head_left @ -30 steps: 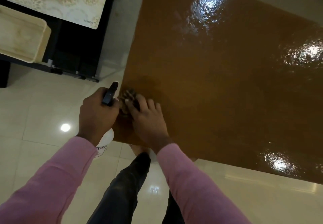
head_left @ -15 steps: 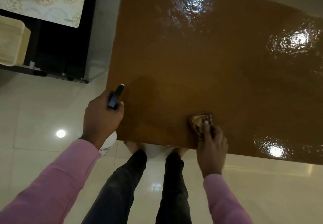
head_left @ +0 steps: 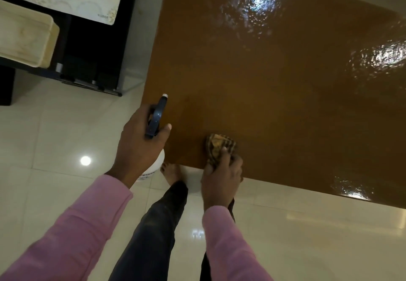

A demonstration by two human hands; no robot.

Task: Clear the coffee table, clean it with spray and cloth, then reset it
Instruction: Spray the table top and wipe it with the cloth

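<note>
Pressing cloth [head_left: 219, 146] on coffee table [head_left: 274, 87], right hand [head_left: 222, 175] curled.

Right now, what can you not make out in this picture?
Head view:
Spray bottle: body mostly hidden by the left hand; label too small to read.
Cloth: near part covered by the right hand.
Coffee table: far and right sides cut off by the frame edges.

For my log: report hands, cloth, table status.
Left hand grips white spray bottle with dark head. Right hand grips striped brown cloth on glossy brown coffee table, near edge. Nothing blocks cloth.
</note>
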